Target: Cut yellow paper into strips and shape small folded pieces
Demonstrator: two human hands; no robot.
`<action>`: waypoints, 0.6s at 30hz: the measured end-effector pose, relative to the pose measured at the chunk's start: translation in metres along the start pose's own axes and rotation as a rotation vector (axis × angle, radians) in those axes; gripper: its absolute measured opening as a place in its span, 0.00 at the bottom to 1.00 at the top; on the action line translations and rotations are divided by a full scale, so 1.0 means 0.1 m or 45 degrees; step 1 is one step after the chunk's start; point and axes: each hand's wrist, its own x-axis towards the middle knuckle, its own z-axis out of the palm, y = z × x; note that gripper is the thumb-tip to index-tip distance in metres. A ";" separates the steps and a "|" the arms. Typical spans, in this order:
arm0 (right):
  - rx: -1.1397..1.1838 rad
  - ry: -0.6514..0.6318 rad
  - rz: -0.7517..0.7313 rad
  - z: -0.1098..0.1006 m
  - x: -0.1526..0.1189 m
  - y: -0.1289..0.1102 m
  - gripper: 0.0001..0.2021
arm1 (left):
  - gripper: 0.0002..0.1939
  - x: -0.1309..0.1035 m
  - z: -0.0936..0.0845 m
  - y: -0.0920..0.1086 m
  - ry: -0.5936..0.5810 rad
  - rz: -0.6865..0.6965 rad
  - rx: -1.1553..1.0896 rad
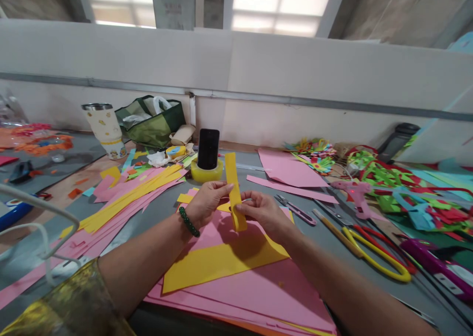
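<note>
A yellow paper strip (234, 178) stands nearly upright between my two hands. My left hand (209, 201), with a dark green bead bracelet at the wrist, pinches the strip's left edge. On the other side, my right hand (264, 214) grips the strip lower down between thumb and fingers. Under both hands lies a wider yellow sheet (218, 266), resting on a stack of pink sheets (254, 294). Another small yellow piece shows partly behind my hands.
Left lie long yellow strips (136, 198). A phone (208, 149) stands in a yellow tape roll (207, 174). To the right are a craft knife (297, 211), scissors (377, 257), a pink glue gun (356, 195) and colourful paper pieces. A tumbler (106, 131) stands back left.
</note>
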 end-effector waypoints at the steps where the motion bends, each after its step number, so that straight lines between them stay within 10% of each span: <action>1: -0.004 -0.006 0.003 0.00 0.00 0.00 0.15 | 0.17 0.00 0.00 0.00 -0.012 -0.001 0.003; 18: -0.069 0.010 0.147 0.02 0.00 -0.02 0.13 | 0.16 0.01 -0.03 0.05 0.161 0.037 0.161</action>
